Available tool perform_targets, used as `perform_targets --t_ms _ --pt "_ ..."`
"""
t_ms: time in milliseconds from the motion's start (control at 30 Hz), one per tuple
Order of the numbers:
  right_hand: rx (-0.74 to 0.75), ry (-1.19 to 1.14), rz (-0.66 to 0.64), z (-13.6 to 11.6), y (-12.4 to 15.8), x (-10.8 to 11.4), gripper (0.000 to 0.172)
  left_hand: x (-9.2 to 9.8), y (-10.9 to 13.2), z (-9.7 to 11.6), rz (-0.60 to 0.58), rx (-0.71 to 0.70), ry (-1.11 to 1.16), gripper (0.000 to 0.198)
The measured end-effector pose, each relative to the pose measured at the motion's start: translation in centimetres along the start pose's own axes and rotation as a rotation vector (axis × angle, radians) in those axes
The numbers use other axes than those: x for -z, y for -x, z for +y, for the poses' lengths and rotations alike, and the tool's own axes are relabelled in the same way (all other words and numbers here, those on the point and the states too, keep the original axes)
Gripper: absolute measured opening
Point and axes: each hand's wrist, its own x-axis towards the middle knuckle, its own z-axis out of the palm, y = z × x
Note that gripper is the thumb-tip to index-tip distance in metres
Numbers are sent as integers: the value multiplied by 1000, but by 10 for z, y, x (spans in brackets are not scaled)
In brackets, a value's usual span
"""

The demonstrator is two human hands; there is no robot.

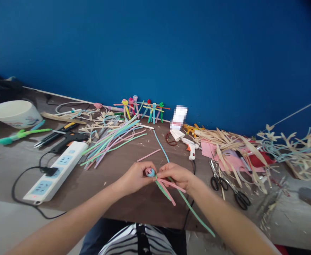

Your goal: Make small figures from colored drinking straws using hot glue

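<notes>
Across the wooden bench (134, 209), past a power strip (55, 170) and a hot glue gun (190, 147), the work is held just above the bench's near edge. The left hand (135, 178) and right hand (175, 176) are closed, pinching a small pink-and-blue coil of craft strips (150, 173) from either side, its tails hanging free. A firm, even pinch suits those tight turns.
</notes>
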Motion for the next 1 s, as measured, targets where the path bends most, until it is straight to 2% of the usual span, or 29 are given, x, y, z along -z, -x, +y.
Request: perform_targets --t_ms 200,467,767,900,1000 --pt "-23 -29 -48 -1 3 -1 9 6 1 7 -90 -69 -63 7" --pt "-137 8 56 -3 8 -13 15 4 5 -1 -100 -279 -253 7" --pt "-150 -99 56 9 7 -12 20 5 6 -1 -95 -269 -302 12" --pt "-155 -100 88 5 10 -14 18 7 3 3 -122 -258 -223 11" --pt "-101 -86 93 0 15 -14 14 7 1 2 -88 -240 -113 12"
